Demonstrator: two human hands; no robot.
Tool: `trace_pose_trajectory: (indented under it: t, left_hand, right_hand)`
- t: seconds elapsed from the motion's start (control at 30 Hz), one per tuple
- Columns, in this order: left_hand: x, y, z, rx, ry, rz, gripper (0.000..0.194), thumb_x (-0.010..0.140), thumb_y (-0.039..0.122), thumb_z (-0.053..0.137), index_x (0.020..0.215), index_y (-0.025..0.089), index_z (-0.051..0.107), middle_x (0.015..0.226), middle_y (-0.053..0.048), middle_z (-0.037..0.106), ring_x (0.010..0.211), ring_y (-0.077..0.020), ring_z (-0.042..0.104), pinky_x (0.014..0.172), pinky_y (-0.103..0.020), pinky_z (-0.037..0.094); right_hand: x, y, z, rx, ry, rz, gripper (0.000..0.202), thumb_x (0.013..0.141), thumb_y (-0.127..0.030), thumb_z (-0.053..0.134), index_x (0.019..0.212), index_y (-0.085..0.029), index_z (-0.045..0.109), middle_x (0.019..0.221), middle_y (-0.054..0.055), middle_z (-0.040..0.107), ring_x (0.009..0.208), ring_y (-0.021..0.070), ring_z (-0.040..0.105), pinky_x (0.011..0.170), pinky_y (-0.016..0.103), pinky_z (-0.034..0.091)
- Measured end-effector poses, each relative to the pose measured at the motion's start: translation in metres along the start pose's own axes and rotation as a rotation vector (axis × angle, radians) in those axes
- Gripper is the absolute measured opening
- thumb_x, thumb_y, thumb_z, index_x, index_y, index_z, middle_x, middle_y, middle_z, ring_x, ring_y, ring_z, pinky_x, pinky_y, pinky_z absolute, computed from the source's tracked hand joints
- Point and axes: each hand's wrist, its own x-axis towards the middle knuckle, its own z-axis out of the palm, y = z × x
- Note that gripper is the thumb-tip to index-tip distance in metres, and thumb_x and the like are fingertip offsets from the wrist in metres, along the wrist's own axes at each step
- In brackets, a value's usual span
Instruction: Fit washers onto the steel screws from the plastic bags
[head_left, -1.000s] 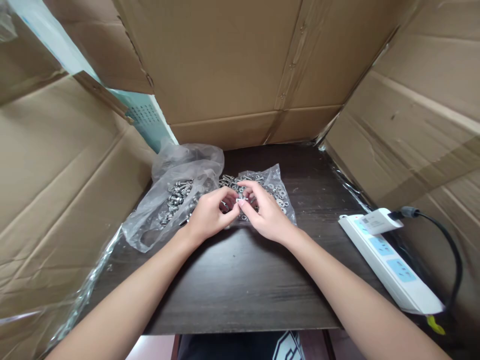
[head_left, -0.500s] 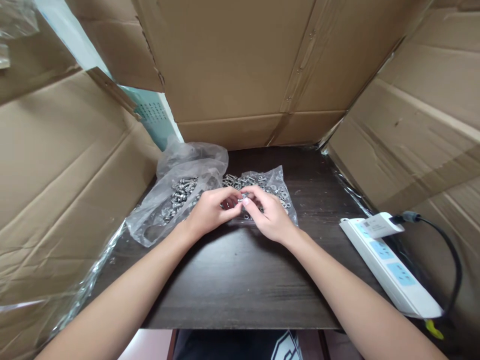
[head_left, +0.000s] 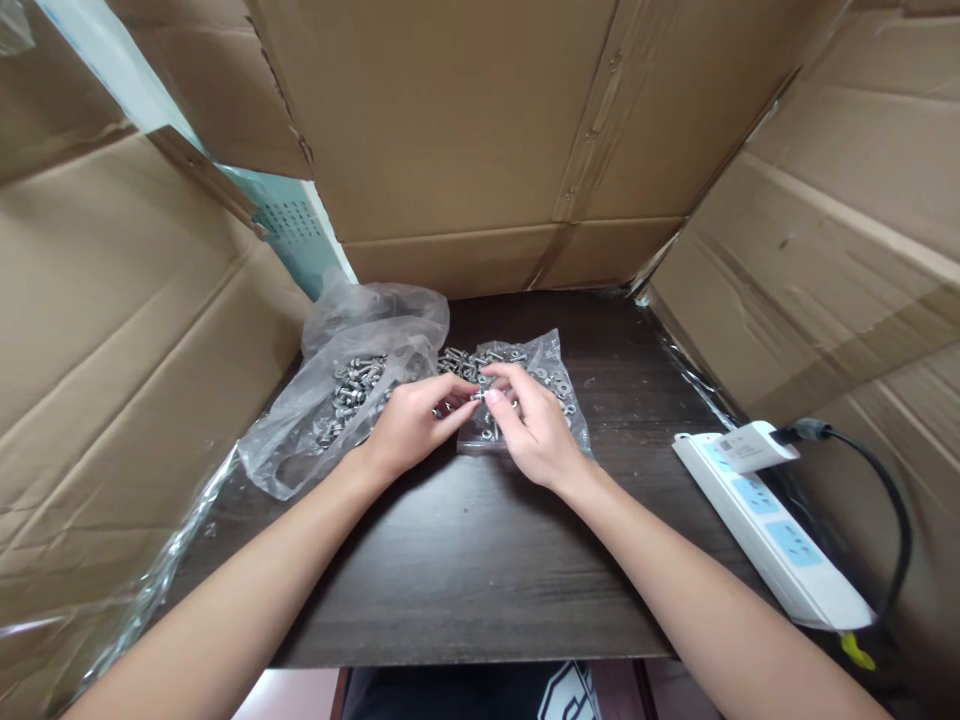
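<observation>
Over the clear plastic bag, my left hand is closed in a pinch on one end of a small shiny bolt. My right hand pinches the other end, thumb and forefinger closed on it. Whether a nut or washer sits on the bolt is too small to tell. Beneath and behind the fingers lie loose bolts and several washers on a flat clear bag. Left of my left hand, a larger crumpled bag holds many assembled bolts.
Cardboard walls enclose the dark wooden table on the left, back and right. A white power strip with a plugged-in adapter and black cable lies at the right. The table's front edge is close to my body.
My fingertips have drawn slightly apart around the bolt, showing more of it. The whole view has shifted a little, so the scene sits slightly further left.
</observation>
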Motion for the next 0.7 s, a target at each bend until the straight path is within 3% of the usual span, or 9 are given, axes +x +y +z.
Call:
trace_pose_trajectory:
  t: [0.07, 0.2, 0.37, 0.47, 0.6, 0.7]
  left_hand:
    - [-0.0004, -0.0001, 0.0007, 0.002, -0.005, 0.013, 0.013, 0.098, 0.026, 0.065, 0.102, 0.016, 0.072, 0.090, -0.004, 0.079, 0.071, -0.0131, 0.073, 0.067, -0.021, 0.060]
    - [-0.0012, 0.0010, 0.0023, 0.014, -0.008, 0.054, 0.010, 0.098, 0.022, 0.064, 0.101, 0.016, 0.071, 0.089, -0.003, 0.078, 0.070, -0.0118, 0.072, 0.065, -0.019, 0.058]
    - [-0.0021, 0.0008, 0.0042, 0.024, 0.006, 0.090, 0.009, 0.098, 0.023, 0.066, 0.100, 0.015, 0.070, 0.089, -0.003, 0.077, 0.070, -0.0113, 0.071, 0.065, -0.019, 0.057]
    - [-0.0022, 0.0011, 0.0047, 0.035, 0.005, 0.097, 0.010, 0.099, 0.024, 0.064, 0.099, 0.015, 0.070, 0.087, -0.003, 0.077, 0.068, -0.0112, 0.070, 0.064, -0.019, 0.056]
    - [-0.0018, 0.0023, 0.0047, 0.037, 0.022, 0.108, 0.010, 0.098, 0.023, 0.065, 0.100, 0.015, 0.070, 0.087, -0.003, 0.077, 0.068, -0.0108, 0.070, 0.064, -0.019, 0.056]
    - [-0.0016, 0.0024, 0.0047, 0.038, 0.019, 0.120, 0.008, 0.098, 0.022, 0.065, 0.099, 0.015, 0.069, 0.087, -0.002, 0.076, 0.069, -0.0107, 0.070, 0.064, -0.018, 0.056]
  right_hand:
    - [0.0000, -0.0010, 0.0004, 0.017, 0.016, -0.018, 0.036, 0.093, -0.028, 0.059, 0.129, -0.024, 0.055, 0.113, 0.008, 0.069, 0.081, 0.0198, 0.067, 0.064, 0.033, 0.054]
    - [0.0008, -0.0007, 0.0012, -0.016, 0.018, 0.034, 0.023, 0.100, -0.030, 0.050, 0.120, -0.023, 0.060, 0.087, 0.003, 0.070, 0.066, 0.0176, 0.064, 0.063, 0.033, 0.051]
    - [0.0010, 0.0014, -0.0008, -0.088, 0.003, -0.025, 0.045, 0.091, -0.027, 0.061, 0.135, -0.024, 0.052, 0.108, 0.006, 0.072, 0.073, 0.0177, 0.066, 0.065, 0.032, 0.051]
    - [0.0006, 0.0021, -0.0028, -0.158, -0.015, -0.005, 0.030, 0.099, -0.029, 0.051, 0.127, -0.023, 0.058, 0.088, 0.002, 0.072, 0.063, 0.0163, 0.062, 0.065, 0.032, 0.050]
    - [0.0006, 0.0032, -0.0036, -0.093, -0.035, -0.058, 0.042, 0.093, -0.027, 0.059, 0.134, -0.023, 0.054, 0.107, 0.006, 0.072, 0.072, 0.0171, 0.066, 0.066, 0.032, 0.052]
    - [0.0010, 0.0038, -0.0027, -0.086, -0.039, -0.017, 0.028, 0.098, -0.028, 0.052, 0.125, -0.023, 0.059, 0.089, 0.002, 0.071, 0.063, 0.0156, 0.062, 0.064, 0.032, 0.051]
